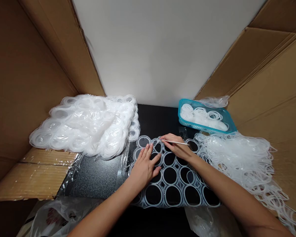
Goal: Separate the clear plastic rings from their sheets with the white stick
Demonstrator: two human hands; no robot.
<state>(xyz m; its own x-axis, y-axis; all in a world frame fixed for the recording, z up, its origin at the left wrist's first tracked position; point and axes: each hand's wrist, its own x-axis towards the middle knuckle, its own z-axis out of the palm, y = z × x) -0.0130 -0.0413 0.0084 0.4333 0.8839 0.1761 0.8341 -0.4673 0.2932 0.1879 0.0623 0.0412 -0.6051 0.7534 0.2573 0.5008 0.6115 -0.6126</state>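
Observation:
A translucent sheet of joined rings lies on the black table, dark showing through its round openings. My left hand rests flat on the left part of this sheet, fingers spread, holding nothing. At the sheet's far edge, my right hand pinches a thin white stick-like tool. The tool's left end is at a ring near the top; its other end points right. A loose ring lies over the sheet beside my right forearm.
A thick stack of ring sheets lies at left. A teal basket holds loose white rings at back right. Below it is a heap of ring scraps. Cardboard walls stand on both sides; plastic bags lie at front left.

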